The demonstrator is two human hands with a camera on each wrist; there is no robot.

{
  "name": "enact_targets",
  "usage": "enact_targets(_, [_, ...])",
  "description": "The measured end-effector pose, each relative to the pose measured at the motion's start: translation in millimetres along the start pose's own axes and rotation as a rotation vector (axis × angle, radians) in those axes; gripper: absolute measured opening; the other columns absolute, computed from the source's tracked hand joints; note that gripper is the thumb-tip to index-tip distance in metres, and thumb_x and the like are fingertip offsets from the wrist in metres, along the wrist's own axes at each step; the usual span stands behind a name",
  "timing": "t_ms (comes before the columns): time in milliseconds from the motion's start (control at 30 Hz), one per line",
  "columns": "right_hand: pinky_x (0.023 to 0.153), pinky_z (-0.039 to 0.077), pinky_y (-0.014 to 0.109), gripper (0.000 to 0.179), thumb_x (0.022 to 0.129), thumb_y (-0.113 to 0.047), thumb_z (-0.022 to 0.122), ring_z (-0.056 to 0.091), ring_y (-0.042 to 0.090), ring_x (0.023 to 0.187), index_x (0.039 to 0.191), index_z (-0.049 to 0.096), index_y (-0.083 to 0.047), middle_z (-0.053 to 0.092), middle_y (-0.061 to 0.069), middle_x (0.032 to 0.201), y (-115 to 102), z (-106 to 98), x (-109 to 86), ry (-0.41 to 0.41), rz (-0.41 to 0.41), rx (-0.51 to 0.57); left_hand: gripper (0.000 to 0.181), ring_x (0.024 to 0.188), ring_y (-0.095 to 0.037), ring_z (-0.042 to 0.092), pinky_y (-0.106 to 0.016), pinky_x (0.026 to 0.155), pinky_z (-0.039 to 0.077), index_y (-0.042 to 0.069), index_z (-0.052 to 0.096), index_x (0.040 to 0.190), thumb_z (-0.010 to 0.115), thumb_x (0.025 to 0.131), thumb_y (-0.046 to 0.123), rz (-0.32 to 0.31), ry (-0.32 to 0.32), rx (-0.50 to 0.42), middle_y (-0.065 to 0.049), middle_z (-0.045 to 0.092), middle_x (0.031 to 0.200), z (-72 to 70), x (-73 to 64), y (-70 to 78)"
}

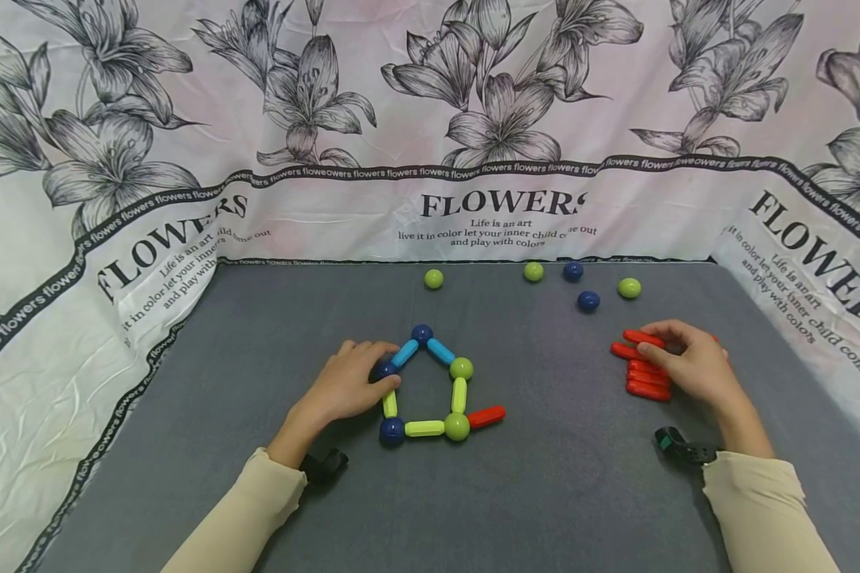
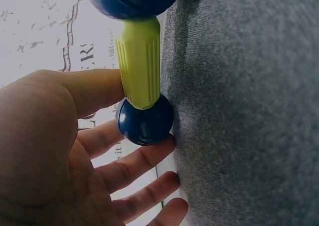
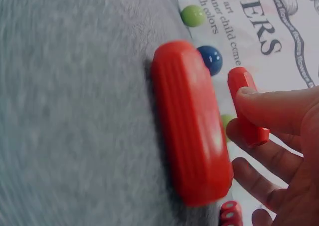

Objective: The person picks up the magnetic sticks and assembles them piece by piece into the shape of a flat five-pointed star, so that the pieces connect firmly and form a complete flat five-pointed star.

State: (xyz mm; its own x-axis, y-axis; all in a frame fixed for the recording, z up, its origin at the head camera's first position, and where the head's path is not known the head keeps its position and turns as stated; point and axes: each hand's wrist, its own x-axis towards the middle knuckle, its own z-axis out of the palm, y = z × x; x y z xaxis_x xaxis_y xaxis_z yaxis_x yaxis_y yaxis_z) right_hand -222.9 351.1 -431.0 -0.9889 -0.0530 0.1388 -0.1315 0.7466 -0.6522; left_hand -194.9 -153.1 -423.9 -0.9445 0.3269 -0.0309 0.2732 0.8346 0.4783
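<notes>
My left hand (image 1: pixel 347 382) holds a dark blue ball (image 2: pixel 145 121) at the left corner of a house-shaped outline. In the left wrist view the thumb lies against the yellow-green rod (image 2: pixel 139 61) joined to that ball. Two blue rods (image 1: pixel 440 352) meet at the blue top ball (image 1: pixel 422 334); green balls (image 1: pixel 462 368) form the right corners. From the lower right ball a red rod (image 1: pixel 487 416) sticks out. Over a group of red rods (image 1: pixel 648 391), my right hand (image 1: pixel 698 366) pinches one red rod (image 3: pixel 241 81) between thumb and fingers.
Loose balls lie along the back of the grey tabletop (image 1: pixel 545 501): a green ball (image 1: pixel 433 278) behind the outline, and blue balls (image 1: pixel 588 302) and more green balls (image 1: pixel 629 288) farther right. A flower-printed cloth (image 1: pixel 330 223) borders the back and sides.
</notes>
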Motion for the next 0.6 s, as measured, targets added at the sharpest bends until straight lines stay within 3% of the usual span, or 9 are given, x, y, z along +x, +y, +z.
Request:
enact_targets(67, [0.097, 0.031, 0.049, 0.034, 0.098, -0.034, 0.069, 0.046, -0.017, 0.086, 0.121, 0.067, -0.009, 0.059, -0.029, 0.096, -4, 1, 0.1, 0.01, -0.007, 0.001, 0.047, 0.119, -0.032, 0.051, -0.057, 0.1, 0.043, 0.019, 0.058, 0.142, 0.066, 0.099, 0.034, -0.001, 0.001, 0.001, -0.009, 0.061, 0.142, -0.2, 0.0, 0.0])
enact_targets(100, [0.093, 0.037, 0.04, 0.034, 0.098, -0.034, 0.069, 0.046, -0.017, 0.087, 0.121, 0.067, -0.01, 0.06, -0.026, 0.098, -8, 3, 0.1, 0.015, -0.015, -0.004, 0.047, 0.119, -0.032, 0.051, -0.057, 0.1, 0.043, 0.019, 0.058, 0.142, 0.066, 0.099, 0.034, -0.001, 0.002, 0.0, -0.01, 0.061, 0.142, -0.2, 0.0, 0.0])
enact_targets(200, [0.071, 0.042, 0.022, 0.03, 0.097, -0.031, 0.071, 0.048, -0.013, 0.089, 0.12, 0.07, -0.011, 0.067, -0.008, 0.106, -21, 13, 1.1, 0.032, -0.065, -0.006, 0.047, 0.119, -0.032, 0.051, -0.057, 0.1, 0.042, 0.018, 0.058, 0.142, 0.066, 0.099, 0.034, -0.001, 0.004, 0.002, -0.01, 0.061, 0.142, 0.2, 0.2, -0.4])
enact_targets(233, [0.072, 0.041, 0.019, 0.029, 0.096, -0.029, 0.072, 0.049, -0.012, 0.09, 0.119, 0.07, -0.011, 0.068, -0.001, 0.108, -27, 19, 1.7, 0.036, -0.091, 0.001, 0.047, 0.12, -0.032, 0.051, -0.057, 0.101, 0.042, 0.018, 0.058, 0.142, 0.066, 0.099, 0.034, -0.002, 0.003, 0.002, -0.01, 0.061, 0.143, 0.3, 0.2, -0.6])
enact_targets(300, [0.073, 0.041, 0.017, 0.025, 0.095, -0.024, 0.074, 0.051, -0.008, 0.09, 0.116, 0.072, -0.011, 0.069, 0.008, 0.109, -39, 33, 3.1, 0.043, -0.152, 0.019, 0.048, 0.121, -0.033, 0.051, -0.058, 0.102, 0.042, 0.018, 0.058, 0.143, 0.066, 0.098, 0.034, -0.002, 0.003, 0.001, -0.01, 0.061, 0.143, 0.3, 0.1, -0.6])
enact_targets(400, [0.076, 0.043, 0.019, 0.022, 0.091, -0.019, 0.078, 0.054, -0.001, 0.089, 0.112, 0.075, -0.012, 0.07, 0.008, 0.107, -59, 59, 3.3, 0.017, -0.226, 0.06, 0.047, 0.121, -0.033, 0.051, -0.058, 0.102, 0.042, 0.018, 0.058, 0.142, 0.067, 0.098, 0.034, 0.001, 0.004, 0.003, -0.01, 0.061, 0.143, 0.1, -0.2, -0.3])
enact_targets(600, [0.08, 0.048, 0.028, 0.02, 0.09, -0.02, 0.079, 0.058, 0.009, 0.089, 0.11, 0.077, -0.017, 0.07, 0.0, 0.1, -94, 105, -2.6, -0.169, -0.258, 0.171, 0.048, 0.122, -0.033, 0.051, -0.058, 0.102, 0.042, 0.018, 0.058, 0.142, 0.066, 0.098, 0.034, 0.002, 0.008, 0.006, -0.009, 0.06, 0.143, 0.2, -0.8, 0.2])
